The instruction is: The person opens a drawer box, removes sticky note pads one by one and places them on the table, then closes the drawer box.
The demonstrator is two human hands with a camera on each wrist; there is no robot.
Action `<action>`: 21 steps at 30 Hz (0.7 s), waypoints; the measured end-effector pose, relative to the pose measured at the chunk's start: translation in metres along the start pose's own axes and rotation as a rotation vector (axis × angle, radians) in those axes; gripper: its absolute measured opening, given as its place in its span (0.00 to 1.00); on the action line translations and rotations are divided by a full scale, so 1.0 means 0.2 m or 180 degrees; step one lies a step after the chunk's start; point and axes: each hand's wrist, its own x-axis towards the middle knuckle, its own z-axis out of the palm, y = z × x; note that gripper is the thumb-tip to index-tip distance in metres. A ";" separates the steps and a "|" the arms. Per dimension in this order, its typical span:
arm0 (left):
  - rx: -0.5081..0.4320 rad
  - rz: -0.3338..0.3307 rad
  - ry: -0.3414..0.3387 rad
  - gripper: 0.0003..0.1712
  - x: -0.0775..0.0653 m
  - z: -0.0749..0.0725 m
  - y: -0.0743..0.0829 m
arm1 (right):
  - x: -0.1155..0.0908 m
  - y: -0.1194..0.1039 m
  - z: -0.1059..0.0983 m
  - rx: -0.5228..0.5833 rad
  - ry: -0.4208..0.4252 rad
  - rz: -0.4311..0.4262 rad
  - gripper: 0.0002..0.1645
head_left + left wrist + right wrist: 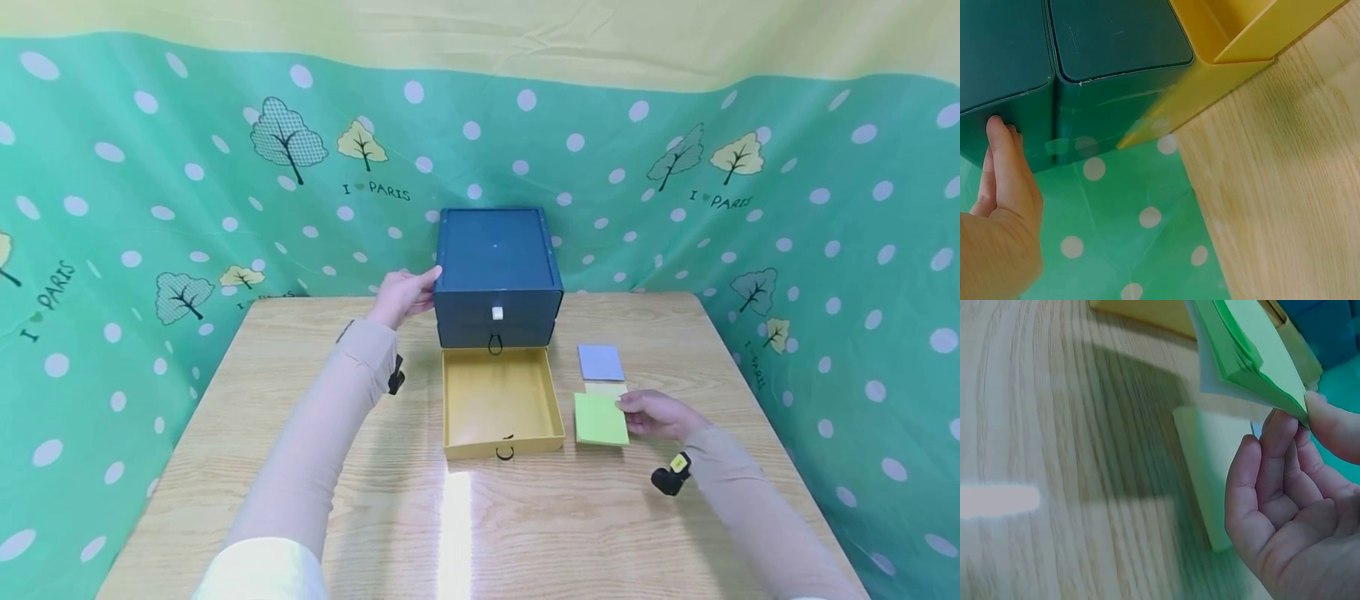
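Note:
A dark blue drawer box (495, 250) stands at the back of the table, its yellow bottom drawer (495, 392) pulled out with nothing inside. My left hand (405, 296) touches the box's left side; in the left wrist view its fingers (1007, 150) lie nearly straight along the wall. My right hand (656, 414) pinches the corner of a green sticky note pad (602, 418) between thumb and fingers. The right wrist view shows the green pad raised above the table, its sheets slightly fanned. Below it lies a pale yellow sticky note pad (1210, 469), partly hidden in the head view.
A blue-violet sticky note pad (600, 362) lies right of the drawer, behind the pale yellow one. A green dotted curtain (360, 150) hangs around the back and sides of the wooden table (300, 467). A white knob (497, 313) sits on the upper drawer front.

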 end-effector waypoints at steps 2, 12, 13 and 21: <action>-0.0013 0.0003 0.0003 0.49 0.01 0.00 0.00 | -0.01 0.01 -0.02 -0.0022 0.0001 0.0004 0.11; 0.0007 0.0005 0.0016 0.43 0.03 -0.01 -0.01 | -0.03 0.07 -0.08 -0.0197 0.0155 0.0165 0.08; 0.0013 0.0000 0.0026 0.42 0.03 -0.01 -0.01 | -0.03 0.07 -0.08 -0.0232 0.0183 0.0180 0.08; -0.0010 -0.0018 0.0022 0.43 0.03 -0.01 -0.01 | -0.04 0.09 -0.06 -0.0592 0.0310 0.0175 0.06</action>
